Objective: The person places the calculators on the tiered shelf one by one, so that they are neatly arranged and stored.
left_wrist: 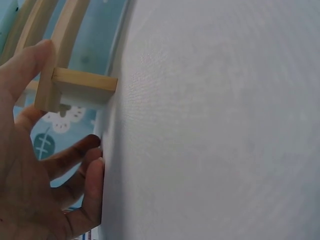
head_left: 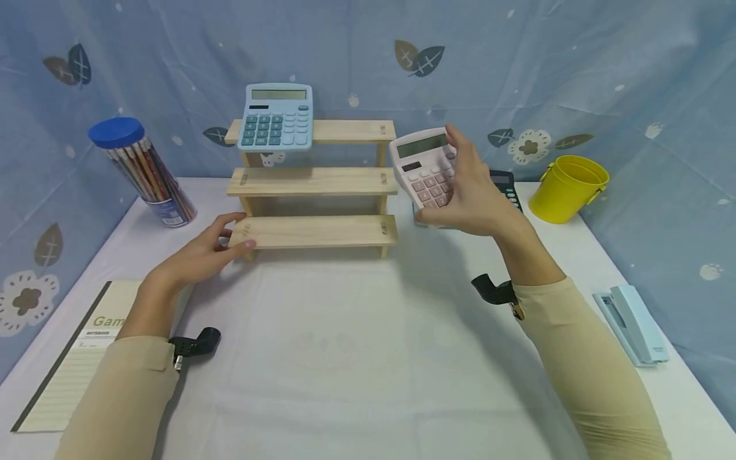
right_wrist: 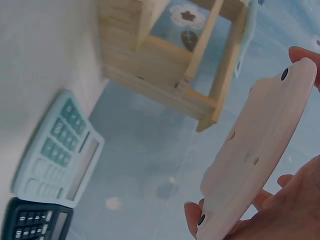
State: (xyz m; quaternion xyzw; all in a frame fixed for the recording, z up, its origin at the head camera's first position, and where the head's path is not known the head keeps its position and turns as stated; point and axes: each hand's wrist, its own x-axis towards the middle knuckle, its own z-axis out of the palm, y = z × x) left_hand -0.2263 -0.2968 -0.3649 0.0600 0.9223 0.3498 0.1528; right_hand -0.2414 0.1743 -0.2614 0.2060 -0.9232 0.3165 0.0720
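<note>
My right hand [head_left: 480,191] holds a pale pink calculator [head_left: 424,167] by its edges, raised and tilted to the right of a three-step wooden shelf [head_left: 313,231]. The right wrist view shows the underside of the pink calculator [right_wrist: 260,155], with fingers at opposite ends. At the shelf's left side, my left hand [head_left: 201,251] grips the end of the lowest board. Its thumb [left_wrist: 30,65] lies on the board's top face, and the other fingers curl past the end. A light blue calculator [head_left: 277,118] leans upright on the top step, at the left.
Behind my right hand, another light blue calculator [right_wrist: 55,155] and a dark calculator [right_wrist: 35,222] lie on the table. A yellow bucket [head_left: 566,188] and a light blue stapler [head_left: 632,326] stand right. A blue-lidded pencil tub [head_left: 146,169] and a notebook [head_left: 75,364] are left.
</note>
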